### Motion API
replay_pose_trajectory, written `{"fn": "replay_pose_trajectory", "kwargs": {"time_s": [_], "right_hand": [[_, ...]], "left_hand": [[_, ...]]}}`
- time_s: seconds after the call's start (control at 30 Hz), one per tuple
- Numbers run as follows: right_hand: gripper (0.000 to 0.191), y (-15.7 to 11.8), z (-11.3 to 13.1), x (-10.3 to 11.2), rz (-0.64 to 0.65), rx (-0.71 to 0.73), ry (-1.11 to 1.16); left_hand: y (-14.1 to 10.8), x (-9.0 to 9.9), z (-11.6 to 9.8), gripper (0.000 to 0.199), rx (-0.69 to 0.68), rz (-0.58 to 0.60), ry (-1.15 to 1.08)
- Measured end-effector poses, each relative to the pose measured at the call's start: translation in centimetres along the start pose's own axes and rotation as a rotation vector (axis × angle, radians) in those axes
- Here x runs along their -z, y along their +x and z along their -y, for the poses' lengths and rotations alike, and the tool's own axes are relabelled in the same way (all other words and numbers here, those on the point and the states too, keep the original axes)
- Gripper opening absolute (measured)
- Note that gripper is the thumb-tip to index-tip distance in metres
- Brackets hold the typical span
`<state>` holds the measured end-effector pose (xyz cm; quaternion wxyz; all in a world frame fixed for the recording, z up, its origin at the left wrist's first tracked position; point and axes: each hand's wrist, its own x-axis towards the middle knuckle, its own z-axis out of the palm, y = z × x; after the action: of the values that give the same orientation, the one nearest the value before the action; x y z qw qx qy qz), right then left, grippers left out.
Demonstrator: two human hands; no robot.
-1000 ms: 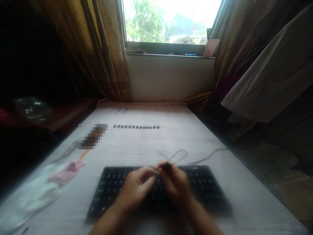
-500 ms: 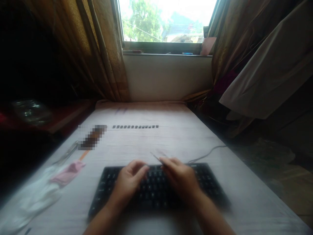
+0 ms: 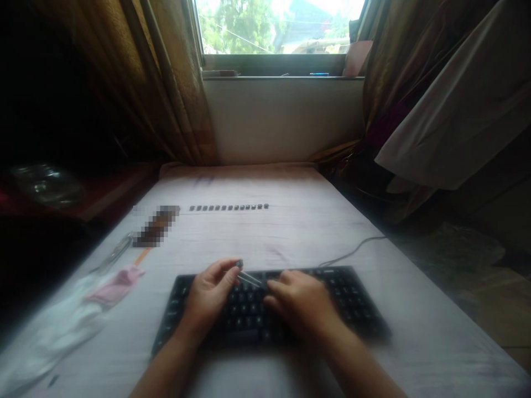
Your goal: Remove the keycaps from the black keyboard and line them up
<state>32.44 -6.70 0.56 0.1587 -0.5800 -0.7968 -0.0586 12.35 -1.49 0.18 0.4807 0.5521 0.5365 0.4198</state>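
Note:
A black computer keyboard (image 3: 249, 307) lies on the white cloth, under both hands. Between thumb and fingers, my left hand (image 3: 209, 287) pinches a small dark keycap (image 3: 239, 263) above the keyboard's back edge. My right hand (image 3: 301, 296) is closed on a thin two-pronged wire keycap puller (image 3: 251, 279). Its pale prongs point left toward my left fingers; whether they touch the keycap I cannot tell. Farther back, several dark keycaps (image 3: 224, 208) lie in a straight row.
A cable (image 3: 352, 247) runs from the keyboard to the right edge of the cloth-covered table (image 3: 307, 221). At left lie a pink cloth (image 3: 118, 286), white plastic (image 3: 62, 326) and a blurred-out item (image 3: 156, 226). A windowed wall (image 3: 282, 119) stands behind.
My right hand has turned the puller so its prongs point at my left hand. A keycap now shows in my left fingertips. The view has tilted slightly down.

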Motion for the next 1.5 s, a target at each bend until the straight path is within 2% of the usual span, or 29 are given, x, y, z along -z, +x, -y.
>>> {"fn": "replay_pose_trajectory", "kwargs": {"time_s": [0.07, 0.23, 0.3, 0.43, 0.6, 0.8, 0.87, 0.97, 1.03, 1.1, 1.2, 1.27, 1.37, 1.5], "right_hand": [[0.009, 0.0, 0.0, 0.1, -0.055, 0.025, 0.076], [0.023, 0.4, 0.4, 0.4, -0.384, 0.097, 0.313], [0.024, 0.6, 0.8, 0.5, -0.422, 0.141, 0.347], [0.023, 0.8, 1.1, 0.7, -0.376, 0.139, 0.388], [0.017, 1.4, 0.5, 1.2, -0.222, 0.095, 0.454], [0.004, 3.1, 0.0, 2.1, -0.051, 0.087, 0.458], [0.007, 4.1, -0.3, 2.4, 0.014, 0.063, 0.514], [0.012, 6.4, -2.2, 2.3, 0.074, -0.034, 0.65], [0.009, 8.5, -4.6, 1.6, 0.048, -0.18, 0.689], [0.005, 10.8, -7.6, 0.3, 0.002, -0.416, 0.699], [0.009, 13.8, -11.8, -2.2, -0.024, -0.555, 0.662], [0.01, 15.1, -13.7, -3.9, -0.021, -0.619, 0.629], [0.013, 16.3, -15.0, -5.9, 0.011, -0.685, 0.582], [0.018, 17.4, -15.5, -7.5, 0.032, -0.741, 0.511]], "left_hand": [[-0.2, -0.1, 0.2, 0.04, -0.044, 0.035, 0.036], [-0.6, -0.2, 0.7, 0.023, -0.283, 0.138, 0.191], [-0.7, -0.4, 0.7, 0.02, -0.361, 0.179, 0.238], [-1.0, -0.7, 0.6, 0.02, -0.404, 0.222, 0.261], [-1.2, -0.9, 0.6, 0.019, -0.4, 0.232, 0.219], [-1.1, -1.0, 1.2, 0.019, -0.375, 0.161, 0.22], [-0.8, -0.8, 1.6, 0.023, -0.358, 0.105, 0.238], [-0.1, 0.2, 2.4, 0.034, -0.328, -0.007, 0.265], [0.5, 1.0, 2.8, 0.035, -0.336, -0.081, 0.296], [1.1, 1.8, 3.1, 0.032, -0.367, -0.153, 0.35], [1.6, 2.5, 3.1, 0.026, -0.399, -0.252, 0.427], [1.8, 2.7, 3.0, 0.025, -0.407, -0.295, 0.457], [1.9, 2.9, 2.9, 0.025, -0.454, -0.322, 0.51], [1.9, 3.2, 3.3, 0.022, -0.541, -0.3, 0.587]]}}
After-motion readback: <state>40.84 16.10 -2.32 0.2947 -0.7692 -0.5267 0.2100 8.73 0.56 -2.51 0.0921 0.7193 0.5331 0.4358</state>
